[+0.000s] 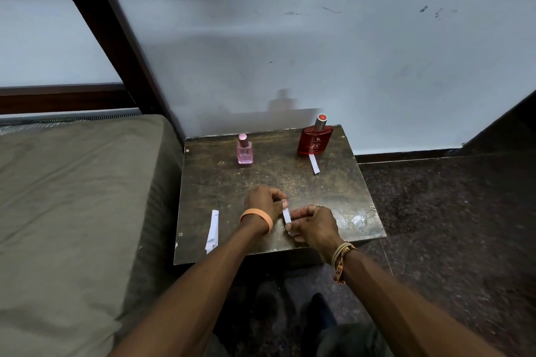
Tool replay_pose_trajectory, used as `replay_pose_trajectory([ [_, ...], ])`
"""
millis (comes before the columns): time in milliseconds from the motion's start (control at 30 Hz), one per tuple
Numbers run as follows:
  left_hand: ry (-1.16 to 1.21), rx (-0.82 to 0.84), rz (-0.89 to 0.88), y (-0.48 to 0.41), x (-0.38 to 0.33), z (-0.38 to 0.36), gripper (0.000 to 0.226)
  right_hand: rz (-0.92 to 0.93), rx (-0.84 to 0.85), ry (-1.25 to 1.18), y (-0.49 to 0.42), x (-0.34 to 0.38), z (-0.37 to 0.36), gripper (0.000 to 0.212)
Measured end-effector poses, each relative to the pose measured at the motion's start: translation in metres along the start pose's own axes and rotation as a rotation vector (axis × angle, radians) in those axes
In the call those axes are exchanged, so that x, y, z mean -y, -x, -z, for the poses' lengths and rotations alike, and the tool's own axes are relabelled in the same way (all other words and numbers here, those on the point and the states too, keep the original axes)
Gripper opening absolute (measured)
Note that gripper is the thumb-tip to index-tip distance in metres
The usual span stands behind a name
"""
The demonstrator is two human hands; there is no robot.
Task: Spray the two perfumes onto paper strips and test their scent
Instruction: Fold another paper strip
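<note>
**Strip in both hands; bottles lie ahead**

Near the tabletop's (342,200) front edge, the left hand (262,203) and right hand (314,226) pinch a short white paper strip (286,215), long axis running front to back. Beyond stand the small pink glass perfume bottle (245,150), nearer the left hand, and the red one (315,140) at the far right corner.

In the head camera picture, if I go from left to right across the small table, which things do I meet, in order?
Stack of paper strips at the left edge → pink perfume bottle → left hand → paper strip held in both hands → right hand. The red perfume bottle overlaps the right hand's span, so I leave it out.
</note>
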State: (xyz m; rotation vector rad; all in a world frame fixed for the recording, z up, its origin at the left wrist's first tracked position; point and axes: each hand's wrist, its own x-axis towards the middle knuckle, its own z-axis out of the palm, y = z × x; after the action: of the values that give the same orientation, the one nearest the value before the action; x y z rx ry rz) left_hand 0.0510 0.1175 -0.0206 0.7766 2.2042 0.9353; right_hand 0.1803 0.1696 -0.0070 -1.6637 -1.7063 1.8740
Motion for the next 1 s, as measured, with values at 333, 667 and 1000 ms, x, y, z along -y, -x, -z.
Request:
replay_pose_trajectory([
  [333,-0.146,0.020,-0.062,-0.008,0.008,-0.006,0.004,0.034,-0.002,0.134,-0.007,-0.001,-0.005,0.017],
  [667,-0.160,-0.029,-0.018,-0.003,0.006,-0.004,0.015,0.081,-0.006,0.242,-0.005,0.001,-0.004,0.019],
  [1000,-0.064,-0.129,-0.027,0.002,0.007,0.000,0.017,0.057,-0.016,0.071,0.004,0.000,0.002,0.022],
])
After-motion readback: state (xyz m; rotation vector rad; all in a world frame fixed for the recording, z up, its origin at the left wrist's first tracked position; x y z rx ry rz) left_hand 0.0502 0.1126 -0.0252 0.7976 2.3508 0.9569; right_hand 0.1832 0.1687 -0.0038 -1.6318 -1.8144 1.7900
